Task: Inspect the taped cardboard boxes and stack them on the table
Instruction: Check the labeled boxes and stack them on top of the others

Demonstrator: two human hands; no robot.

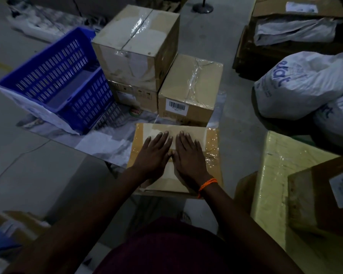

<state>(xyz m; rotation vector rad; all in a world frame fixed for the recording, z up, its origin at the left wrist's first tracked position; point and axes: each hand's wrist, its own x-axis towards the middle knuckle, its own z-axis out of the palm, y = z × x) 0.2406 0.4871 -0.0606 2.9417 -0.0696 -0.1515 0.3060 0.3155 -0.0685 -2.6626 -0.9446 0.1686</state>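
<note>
- The taped cardboard box [211, 138] is sitting at the near edge of the tabletop [99, 144], directly under both hands.
- The left hand [154, 153] and right hand [188, 155] are lying flat side by side on its top, fingers straight. The grip is spread and pinching nothing.
- The box's side walls are lying just outside each hand, equally near, so lifting is probably calling for both hands sliding outward.
- Just beyond, a barcode-labelled box [186, 82] is standing beside a two-box stack [135, 48], and a blue plastic crate [53, 76] is crowding the left.
</note>
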